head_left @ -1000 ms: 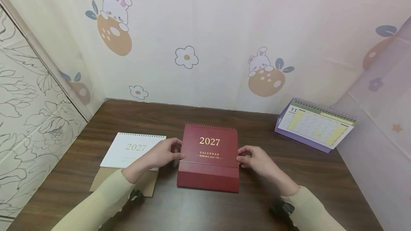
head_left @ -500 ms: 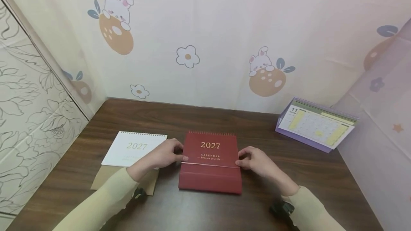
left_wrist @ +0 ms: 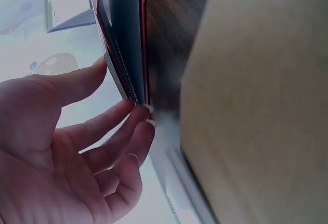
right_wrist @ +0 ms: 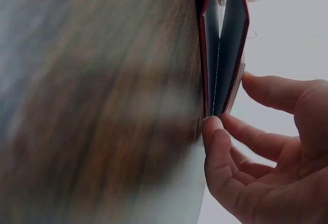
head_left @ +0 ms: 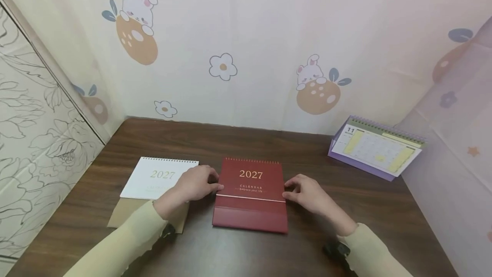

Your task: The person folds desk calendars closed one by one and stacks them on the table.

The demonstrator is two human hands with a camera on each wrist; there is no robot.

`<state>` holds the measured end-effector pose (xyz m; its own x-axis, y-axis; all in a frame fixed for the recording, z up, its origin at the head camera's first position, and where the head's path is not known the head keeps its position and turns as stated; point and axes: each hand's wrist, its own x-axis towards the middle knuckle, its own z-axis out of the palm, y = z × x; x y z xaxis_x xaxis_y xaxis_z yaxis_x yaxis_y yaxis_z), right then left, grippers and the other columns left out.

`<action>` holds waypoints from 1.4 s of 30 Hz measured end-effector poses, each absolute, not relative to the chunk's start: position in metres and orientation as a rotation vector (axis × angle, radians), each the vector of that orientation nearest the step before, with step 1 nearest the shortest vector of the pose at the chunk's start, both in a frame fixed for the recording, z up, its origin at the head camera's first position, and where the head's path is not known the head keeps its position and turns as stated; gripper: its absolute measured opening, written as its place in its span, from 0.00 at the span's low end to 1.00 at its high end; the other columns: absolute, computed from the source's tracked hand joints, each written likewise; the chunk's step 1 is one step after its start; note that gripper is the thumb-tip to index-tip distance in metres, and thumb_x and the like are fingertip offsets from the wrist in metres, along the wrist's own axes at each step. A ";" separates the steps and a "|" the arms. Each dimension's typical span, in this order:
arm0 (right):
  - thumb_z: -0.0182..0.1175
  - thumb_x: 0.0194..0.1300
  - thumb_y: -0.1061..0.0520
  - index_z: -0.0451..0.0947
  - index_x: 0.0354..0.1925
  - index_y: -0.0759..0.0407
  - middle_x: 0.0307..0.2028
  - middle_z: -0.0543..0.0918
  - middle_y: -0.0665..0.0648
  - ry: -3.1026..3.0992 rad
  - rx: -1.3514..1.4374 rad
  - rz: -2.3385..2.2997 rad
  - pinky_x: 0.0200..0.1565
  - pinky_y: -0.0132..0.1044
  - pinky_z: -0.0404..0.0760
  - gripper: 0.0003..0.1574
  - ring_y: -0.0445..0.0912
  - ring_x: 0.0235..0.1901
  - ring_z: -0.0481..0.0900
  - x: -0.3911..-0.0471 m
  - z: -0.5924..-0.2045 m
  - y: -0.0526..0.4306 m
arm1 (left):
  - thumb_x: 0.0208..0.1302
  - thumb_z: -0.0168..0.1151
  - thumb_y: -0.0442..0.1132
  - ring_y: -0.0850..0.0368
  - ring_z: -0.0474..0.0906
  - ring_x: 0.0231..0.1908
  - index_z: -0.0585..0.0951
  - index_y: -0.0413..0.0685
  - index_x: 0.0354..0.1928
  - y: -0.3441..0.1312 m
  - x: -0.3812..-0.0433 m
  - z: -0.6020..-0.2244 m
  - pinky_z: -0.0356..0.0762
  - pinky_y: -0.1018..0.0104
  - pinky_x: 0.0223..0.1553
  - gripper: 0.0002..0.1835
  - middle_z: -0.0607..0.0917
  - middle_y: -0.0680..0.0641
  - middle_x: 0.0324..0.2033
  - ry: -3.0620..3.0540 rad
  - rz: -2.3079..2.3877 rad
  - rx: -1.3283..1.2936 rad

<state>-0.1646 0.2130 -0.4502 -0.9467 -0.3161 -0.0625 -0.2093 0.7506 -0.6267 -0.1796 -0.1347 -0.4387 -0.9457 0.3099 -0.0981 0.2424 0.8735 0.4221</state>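
Note:
A dark red 2027 desk calendar (head_left: 251, 178) stands as a low tent near the table's middle, its wire spiral along the far top edge. My left hand (head_left: 197, 181) holds its left side, with the thumb at the front cover's edge and curled fingers around the back, as the left wrist view shows. On the opposite side my right hand (head_left: 307, 192) grips it the same way, thumb in front and fingers behind. Both wrist views look into the calendar's narrow open side (right_wrist: 218, 75). Partly under my left forearm is a white 2027 calendar (head_left: 153, 178) on a tan stand (head_left: 128, 213).
A purple desk calendar (head_left: 376, 148) with a month page stands at the back right of the dark wooden table (head_left: 246, 251). Behind the table hangs a pale curtain (head_left: 261, 20) with rabbit prints. A flower-patterned panel (head_left: 42, 140) borders the left.
The red calendar's spiral top edge has dropped lower, mostly in the first half second, and a pale page edge now shows beneath its cover. Both hands keep hold at its sides.

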 end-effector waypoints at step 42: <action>0.64 0.54 0.24 0.51 0.78 0.45 0.79 0.41 0.58 2.649 -1.081 -0.488 0.65 0.71 0.49 0.64 0.61 0.76 0.31 -0.130 -0.444 0.198 | 0.54 0.56 0.79 0.41 0.39 0.76 0.59 0.69 0.77 -0.144 -0.151 -0.444 0.54 0.42 0.69 0.50 0.44 0.48 0.79 2.611 0.207 1.373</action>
<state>-0.1295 0.1982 -0.4444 -0.6982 -0.7100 -0.0924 -0.6304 0.6708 -0.3906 -0.1507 -0.1438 -0.4445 -0.5555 0.8258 -0.0973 0.8001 0.5627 0.2078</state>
